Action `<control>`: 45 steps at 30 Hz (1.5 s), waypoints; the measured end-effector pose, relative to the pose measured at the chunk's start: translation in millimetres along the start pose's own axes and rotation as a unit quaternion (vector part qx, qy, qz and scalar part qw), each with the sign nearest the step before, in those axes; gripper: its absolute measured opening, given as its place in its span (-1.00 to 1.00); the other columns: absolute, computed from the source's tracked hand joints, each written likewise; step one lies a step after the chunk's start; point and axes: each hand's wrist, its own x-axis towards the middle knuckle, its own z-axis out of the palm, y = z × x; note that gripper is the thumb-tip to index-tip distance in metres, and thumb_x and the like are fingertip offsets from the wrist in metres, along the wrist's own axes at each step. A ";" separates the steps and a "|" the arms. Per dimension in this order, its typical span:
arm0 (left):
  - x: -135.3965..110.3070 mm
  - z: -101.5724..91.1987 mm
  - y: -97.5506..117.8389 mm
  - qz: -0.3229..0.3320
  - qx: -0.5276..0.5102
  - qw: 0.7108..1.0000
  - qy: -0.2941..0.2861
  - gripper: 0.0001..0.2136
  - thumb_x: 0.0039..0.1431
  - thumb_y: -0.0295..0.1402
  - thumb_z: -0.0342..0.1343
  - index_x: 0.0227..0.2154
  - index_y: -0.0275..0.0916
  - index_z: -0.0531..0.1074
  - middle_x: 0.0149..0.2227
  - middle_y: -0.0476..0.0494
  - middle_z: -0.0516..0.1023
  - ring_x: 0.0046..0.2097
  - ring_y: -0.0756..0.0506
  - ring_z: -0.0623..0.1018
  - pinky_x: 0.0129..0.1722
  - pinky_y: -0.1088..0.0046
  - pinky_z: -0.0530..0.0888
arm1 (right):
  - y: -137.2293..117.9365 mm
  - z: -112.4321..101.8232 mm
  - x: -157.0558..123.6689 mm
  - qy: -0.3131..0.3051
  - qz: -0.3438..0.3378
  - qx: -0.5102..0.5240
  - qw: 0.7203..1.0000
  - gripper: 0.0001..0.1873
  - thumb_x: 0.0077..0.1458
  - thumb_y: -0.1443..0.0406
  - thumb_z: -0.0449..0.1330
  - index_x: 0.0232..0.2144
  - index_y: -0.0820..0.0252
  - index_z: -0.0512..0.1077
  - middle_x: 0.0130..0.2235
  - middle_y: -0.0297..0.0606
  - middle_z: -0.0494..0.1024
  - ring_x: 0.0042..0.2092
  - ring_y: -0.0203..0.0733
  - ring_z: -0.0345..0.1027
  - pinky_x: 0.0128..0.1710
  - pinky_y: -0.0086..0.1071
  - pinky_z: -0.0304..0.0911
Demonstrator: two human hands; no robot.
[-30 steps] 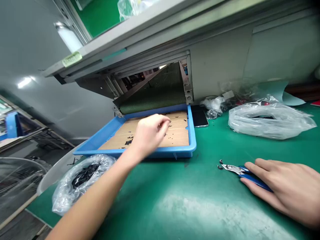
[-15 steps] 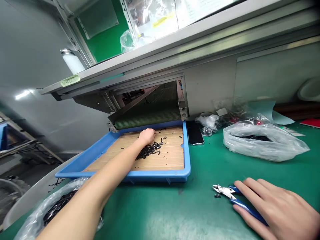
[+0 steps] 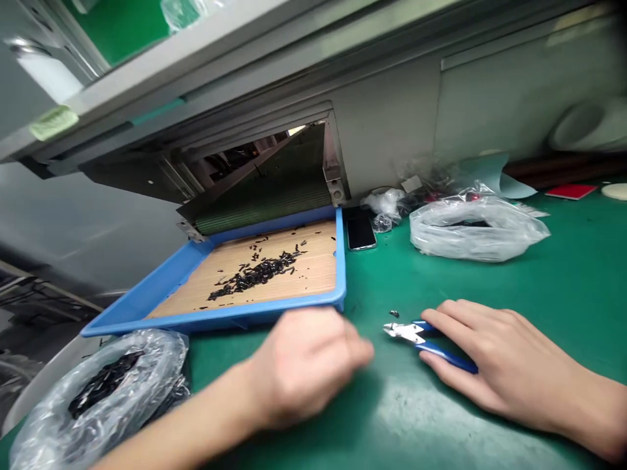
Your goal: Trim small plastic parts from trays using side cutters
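1. Blue-handled nippers lie to the right of the blue tray and nearer the person, their metal tips pointing back towards it.
2. Of the two hands, the right hand holds these nippers, fingers on one handle and thumb side along the other, with the handles spread.
3. One black scrap sits on the green bench just beside the nipper tips, right of the tray.
4. Just in front of the tray, the left hand is curled with its fingers drawn together; it is blurred, so I cannot tell whether it pinches anything.
5. Inside the tray, black pieces form a loose heap on a cardboard sheet, with a few strays around it.
6. Behind the tray, a green ridged belt slopes down to its back edge.
7. Right of the tray, near its back corner, is a phone; farther right sits an open plastic bag with dark contents.
8. At the tray's front left, a clear bag holds more black bits.
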 end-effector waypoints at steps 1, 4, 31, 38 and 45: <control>-9.8 9.9 15.7 0.025 -0.024 0.999 -0.034 -0.82 0.28 -0.58 0.07 -0.12 -0.33 0.50 -0.30 -0.15 0.55 -0.34 -0.07 0.46 -0.36 0.37 0.38 | -5.2 -2.4 -1.1 -0.016 -0.005 0.011 1.000 -0.68 0.41 0.05 0.01 0.00 0.11 0.36 -0.19 -0.26 0.42 -0.24 -0.12 0.33 -0.37 -0.22 0.13; -32.0 35.1 32.0 -0.042 -0.099 0.991 -0.078 -0.82 0.33 -0.55 0.08 -0.08 -0.34 0.51 -0.29 -0.17 0.54 -0.32 -0.07 0.46 -0.36 0.38 0.38 | -19.6 -6.8 -4.9 -0.024 -0.024 0.021 0.999 -0.69 0.38 0.10 0.04 -0.01 0.15 0.37 -0.20 -0.25 0.40 -0.25 -0.12 0.30 -0.38 -0.22 0.08; -44.2 42.4 28.9 -0.278 -0.211 0.932 -0.096 -0.91 0.35 -0.37 0.16 -0.12 -0.16 0.49 -0.18 -0.02 0.50 -0.16 -0.04 0.46 -0.11 0.37 0.31 | -29.9 -14.1 11.6 -0.059 -0.112 -0.008 0.992 -0.64 0.36 0.08 0.06 -0.04 0.23 0.43 -0.24 -0.20 0.37 -0.29 -0.12 0.21 -0.34 -0.23 0.04; -45.5 44.8 29.0 -0.266 -0.197 0.939 -0.092 -0.91 0.38 -0.37 0.13 -0.11 -0.17 0.48 -0.20 -0.04 0.50 -0.18 -0.04 0.45 -0.14 0.36 0.30 | -30.3 -20.9 19.0 -0.096 -0.111 0.002 0.989 -0.71 0.32 0.07 0.11 -0.16 0.17 0.41 -0.30 -0.24 0.36 -0.34 -0.14 0.22 -0.38 -0.25 0.03; -49.4 46.4 31.7 -0.238 -0.178 0.950 -0.096 -0.88 0.40 -0.37 0.10 -0.07 -0.19 0.48 -0.19 -0.06 0.50 -0.17 -0.05 0.46 -0.13 0.34 0.29 | -37.4 -25.2 22.0 -0.117 -0.092 -0.017 0.989 -0.66 0.30 0.03 0.12 -0.07 0.12 0.43 -0.22 -0.24 0.42 -0.29 -0.09 0.31 -0.34 -0.20 0.13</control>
